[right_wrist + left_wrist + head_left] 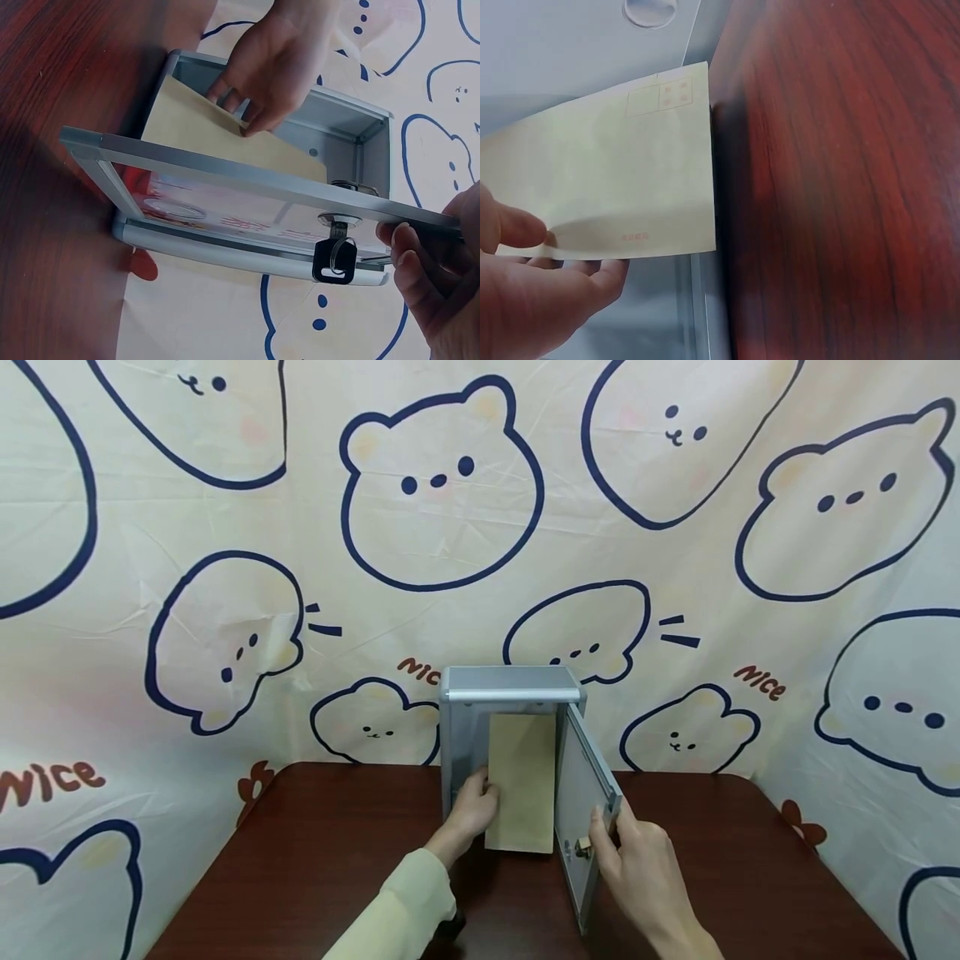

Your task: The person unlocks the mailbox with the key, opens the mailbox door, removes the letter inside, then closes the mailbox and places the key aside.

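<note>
A tan paper envelope (523, 785) stands upright in the mouth of a grey metal box (513, 681). My left hand (474, 806) pinches its left edge; in the left wrist view the thumb (521, 227) lies on the front and the fingers behind. Faint red print and small boxes mark the paper. My right hand (637, 860) grips the free edge of the box's hinged door (588, 793), which stands swung outward to the right. From the door's lock hangs a black-headed key (335, 260) on a ring, seen in the right wrist view.
The box stands at the back of a dark red-brown wooden table (345, 860). Close behind and at both sides hangs a pale cloth (225, 510) printed with cartoon bears. A small dark object (450, 927) shows by the left sleeve.
</note>
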Action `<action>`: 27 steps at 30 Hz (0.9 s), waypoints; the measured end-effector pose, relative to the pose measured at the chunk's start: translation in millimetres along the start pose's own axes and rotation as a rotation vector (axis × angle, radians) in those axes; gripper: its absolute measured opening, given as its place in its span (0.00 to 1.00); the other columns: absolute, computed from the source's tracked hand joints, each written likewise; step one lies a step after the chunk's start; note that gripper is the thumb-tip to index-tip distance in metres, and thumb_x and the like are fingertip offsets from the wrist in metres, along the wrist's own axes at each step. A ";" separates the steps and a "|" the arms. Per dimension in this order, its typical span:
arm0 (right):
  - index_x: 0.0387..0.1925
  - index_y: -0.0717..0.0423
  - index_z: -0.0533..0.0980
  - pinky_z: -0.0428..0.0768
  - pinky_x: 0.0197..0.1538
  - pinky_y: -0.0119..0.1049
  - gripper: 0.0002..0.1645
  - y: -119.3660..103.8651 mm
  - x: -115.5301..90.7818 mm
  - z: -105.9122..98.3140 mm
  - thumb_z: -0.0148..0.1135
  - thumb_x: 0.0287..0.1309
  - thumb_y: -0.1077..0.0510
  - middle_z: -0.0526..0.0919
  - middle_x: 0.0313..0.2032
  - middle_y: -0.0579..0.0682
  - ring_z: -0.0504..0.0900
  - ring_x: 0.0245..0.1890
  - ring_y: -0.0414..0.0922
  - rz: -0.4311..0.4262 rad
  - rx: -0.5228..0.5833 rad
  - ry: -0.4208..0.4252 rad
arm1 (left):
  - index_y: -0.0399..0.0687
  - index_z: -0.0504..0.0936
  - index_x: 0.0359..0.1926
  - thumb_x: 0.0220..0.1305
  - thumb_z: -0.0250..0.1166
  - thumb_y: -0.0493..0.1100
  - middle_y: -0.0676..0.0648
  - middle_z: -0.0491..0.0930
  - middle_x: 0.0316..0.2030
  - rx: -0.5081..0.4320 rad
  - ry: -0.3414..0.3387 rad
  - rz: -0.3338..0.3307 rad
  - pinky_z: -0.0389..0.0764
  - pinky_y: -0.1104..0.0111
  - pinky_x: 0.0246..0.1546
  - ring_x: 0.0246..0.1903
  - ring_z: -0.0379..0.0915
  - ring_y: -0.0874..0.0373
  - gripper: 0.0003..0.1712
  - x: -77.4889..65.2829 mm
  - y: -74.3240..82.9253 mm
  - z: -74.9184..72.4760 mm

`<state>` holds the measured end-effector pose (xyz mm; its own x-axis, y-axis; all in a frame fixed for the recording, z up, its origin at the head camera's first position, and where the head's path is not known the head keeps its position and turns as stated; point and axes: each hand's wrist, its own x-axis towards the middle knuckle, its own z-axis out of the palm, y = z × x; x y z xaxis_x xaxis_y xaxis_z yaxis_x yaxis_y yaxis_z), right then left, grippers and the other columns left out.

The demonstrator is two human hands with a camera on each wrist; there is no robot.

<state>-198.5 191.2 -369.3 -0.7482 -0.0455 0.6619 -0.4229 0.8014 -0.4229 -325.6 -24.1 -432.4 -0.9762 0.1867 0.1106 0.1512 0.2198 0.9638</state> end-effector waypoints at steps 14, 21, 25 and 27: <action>0.27 0.47 0.67 0.60 0.15 0.27 0.15 0.1 0.3 1.2 0.59 0.72 0.61 0.57 0.13 0.31 0.56 0.12 0.27 -0.027 -0.036 0.028 | 0.34 0.64 0.73 0.79 0.48 0.37 0.32 0.73 0.62 0.040 -0.106 -0.016 0.78 0.47 0.55 0.61 0.70 0.40 0.25 -14.4 2.0 -9.0; 0.27 0.47 0.67 0.60 0.15 0.28 0.16 -0.6 -0.1 1.4 0.58 0.72 0.61 0.57 0.13 0.32 0.56 0.11 0.28 -0.009 -0.042 0.016 | 0.36 0.66 0.71 0.80 0.47 0.37 0.33 0.74 0.61 0.041 -0.153 -0.032 0.78 0.47 0.54 0.59 0.72 0.40 0.24 -23.5 3.3 -14.2; 0.27 0.48 0.68 0.60 0.15 0.28 0.15 -0.7 -0.2 1.3 0.59 0.72 0.60 0.57 0.13 0.32 0.56 0.11 0.29 -0.004 -0.046 0.017 | 0.33 0.58 0.77 0.80 0.47 0.37 0.29 0.68 0.67 0.046 -0.173 -0.045 0.75 0.42 0.59 0.66 0.66 0.34 0.29 -28.4 4.0 -14.2; 0.28 0.47 0.68 0.61 0.15 0.28 0.15 -0.6 0.1 1.4 0.59 0.72 0.61 0.57 0.13 0.32 0.56 0.11 0.29 -0.010 -0.043 0.023 | 0.31 0.56 0.77 0.80 0.47 0.37 0.27 0.65 0.68 0.042 -0.178 -0.047 0.73 0.40 0.61 0.68 0.63 0.32 0.30 -29.9 3.9 -13.9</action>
<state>-199.0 189.9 -369.9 -0.7323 -0.0404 0.6798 -0.4072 0.8261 -0.3895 -298.0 -42.1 -428.6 -0.9399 0.3410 0.0169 0.1157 0.2715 0.9555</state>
